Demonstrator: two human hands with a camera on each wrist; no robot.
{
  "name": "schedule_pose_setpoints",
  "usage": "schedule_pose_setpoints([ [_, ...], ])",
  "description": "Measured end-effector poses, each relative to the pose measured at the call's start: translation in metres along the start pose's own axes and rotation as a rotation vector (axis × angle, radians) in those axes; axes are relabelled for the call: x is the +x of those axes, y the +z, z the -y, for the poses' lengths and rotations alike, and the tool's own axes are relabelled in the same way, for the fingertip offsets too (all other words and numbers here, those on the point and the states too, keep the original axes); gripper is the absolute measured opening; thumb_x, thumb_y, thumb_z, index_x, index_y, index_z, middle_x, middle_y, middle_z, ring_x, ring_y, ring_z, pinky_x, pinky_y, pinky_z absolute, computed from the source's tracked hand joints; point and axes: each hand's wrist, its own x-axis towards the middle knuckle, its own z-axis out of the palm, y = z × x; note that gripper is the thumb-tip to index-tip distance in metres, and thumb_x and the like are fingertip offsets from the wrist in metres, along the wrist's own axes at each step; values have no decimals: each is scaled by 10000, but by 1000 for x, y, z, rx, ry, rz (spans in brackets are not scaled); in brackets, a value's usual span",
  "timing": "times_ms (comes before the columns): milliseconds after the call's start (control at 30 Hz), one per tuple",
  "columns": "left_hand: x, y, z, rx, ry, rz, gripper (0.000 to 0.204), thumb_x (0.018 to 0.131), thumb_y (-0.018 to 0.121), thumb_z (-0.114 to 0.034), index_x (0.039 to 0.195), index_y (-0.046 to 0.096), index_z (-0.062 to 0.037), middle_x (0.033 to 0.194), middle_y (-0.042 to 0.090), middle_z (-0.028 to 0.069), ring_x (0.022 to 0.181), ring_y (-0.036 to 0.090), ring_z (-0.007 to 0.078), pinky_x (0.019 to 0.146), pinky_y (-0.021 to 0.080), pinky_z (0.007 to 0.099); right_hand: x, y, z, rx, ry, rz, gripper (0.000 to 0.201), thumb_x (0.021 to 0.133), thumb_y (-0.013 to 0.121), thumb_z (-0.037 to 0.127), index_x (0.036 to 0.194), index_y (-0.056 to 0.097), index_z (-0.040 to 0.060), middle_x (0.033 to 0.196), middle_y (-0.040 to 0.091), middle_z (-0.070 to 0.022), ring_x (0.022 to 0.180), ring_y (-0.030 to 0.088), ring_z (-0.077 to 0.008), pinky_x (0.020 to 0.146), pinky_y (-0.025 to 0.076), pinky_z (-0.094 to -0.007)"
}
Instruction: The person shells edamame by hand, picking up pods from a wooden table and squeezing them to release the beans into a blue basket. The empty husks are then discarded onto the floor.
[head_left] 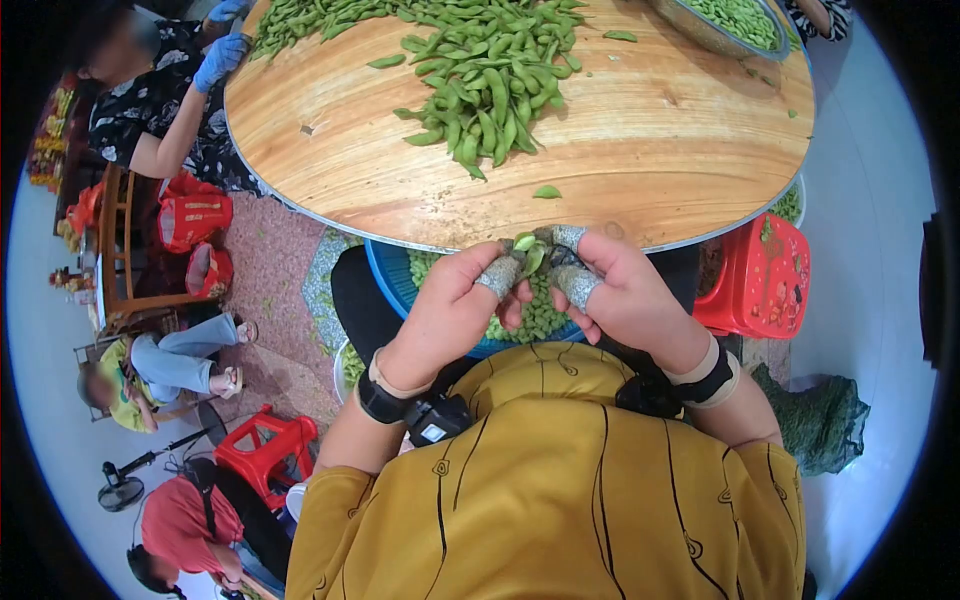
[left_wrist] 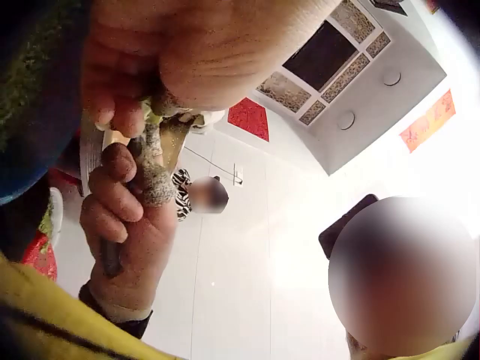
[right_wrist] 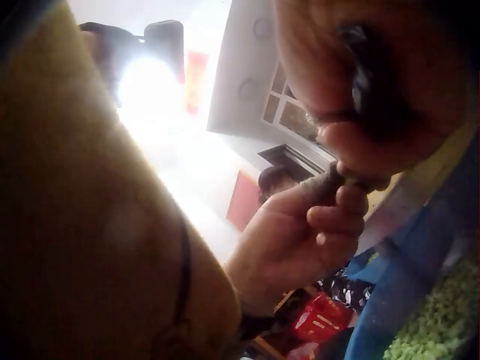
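Observation:
Both hands meet over a blue basin [head_left: 385, 280] of shelled green beans [head_left: 545, 318], just off the table's near edge. Between their fingertips is a green edamame pod [head_left: 527, 256]. My left hand [head_left: 440, 310] pinches it from one side, with grey speckled tape around the thumb. From the other side my right hand [head_left: 650, 305] pinches it too, with similar tape on its thumb and a finger. Dark material shows among the right fingers. In the left wrist view the pod [left_wrist: 154, 116] is mostly hidden by fingers.
A heap of edamame pods [head_left: 490, 85] lies on the wooden table [head_left: 330, 150]. A metal bowl of shelled beans [head_left: 705, 35] stands at its far right. Red stools [head_left: 770, 280] stand at right and lower left. Another person wears blue gloves [head_left: 222, 62] at far left.

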Motion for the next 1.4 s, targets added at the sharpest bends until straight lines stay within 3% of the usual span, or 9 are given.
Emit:
schedule_pose_setpoints([
  [233, -4, 5, 1, 446, 142, 121, 140, 865, 439, 61, 919, 564, 27, 742, 557, 22, 633, 539, 89, 594, 451, 229, 3, -1, -6, -925, -518, -233, 263, 719, 652, 103, 936, 540, 5, 738, 582, -190, 682, 580, -385, 618, 481, -423],
  [567, -23, -17, 13, 517, -41, -112, 108, 884, 475, -5, 879, 581, 14, 696, 572, 18, 610, 550, 72, 571, 459, 226, -5, 13, -19, -1189, -424, -142, 245, 690, 675, 106, 851, 512, 18, 730, 579, -178, 701, 607, -349, 623, 492, -433],
  [767, -22, -10, 12, 901, 412, -114, 106, 750, 519, 1, 836, 582, 7, 695, 561, 160, 624, 572, 300, 584, 460, 339, 4, 15, -23, -953, -664, -163, 189, 723, 646, 73, 839, 510, 12, 709, 576, -202, 693, 609, -371, 595, 490, -430],
  [867, -20, -12, 8, 887, 498, 13, 97, 766, 528, -6, 843, 586, 1, 695, 562, 154, 618, 575, 298, 560, 449, 337, 2, 10, -19, -852, -600, -122, 128, 782, 606, 39, 878, 531, 0, 693, 591, -153, 602, 615, -292, 532, 492, -361],
  [933, -22, -12, -1, 734, 451, 115, 104, 768, 536, -10, 859, 587, 0, 693, 567, 151, 610, 574, 300, 558, 454, 335, -4, 12, 5, -235, 108, 119, 106, 834, 587, 52, 921, 561, -3, 692, 593, -74, 521, 580, -159, 477, 478, -283],
  [1100, -35, -15, -8, 158, 49, 222, 101, 839, 534, -25, 904, 608, -5, 679, 581, 52, 548, 555, 132, 520, 442, 250, 0, 9, 2, -53, 147, 221, 139, 852, 613, 104, 956, 598, 13, 704, 592, -43, 518, 554, -104, 470, 470, -250],
  [1167, -44, -24, -8, 309, 102, 29, 99, 880, 525, -33, 914, 614, -5, 697, 577, -4, 566, 525, 41, 502, 428, 210, 2, 8, 1, -111, 134, 195, 163, 845, 631, 131, 959, 609, 17, 704, 607, -74, 538, 583, -156, 504, 487, -283],
  [1267, -62, -56, -1, 508, 89, -306, 71, 867, 584, -54, 901, 628, -10, 691, 573, -14, 570, 522, 39, 499, 421, 206, 4, 6, 2, -806, -431, 113, 285, 809, 674, 249, 994, 634, 37, 803, 611, -187, 770, 601, -373, 705, 488, -410],
  [1400, -91, -116, 18, 1232, 149, -722, 171, 790, 654, -61, 947, 624, 0, 714, 590, 171, 642, 586, 317, 598, 464, 387, 18, 3, 16, -883, -513, -353, 249, 816, 647, 173, 1016, 614, 28, 851, 624, -188, 808, 604, -367, 698, 486, -426],
])
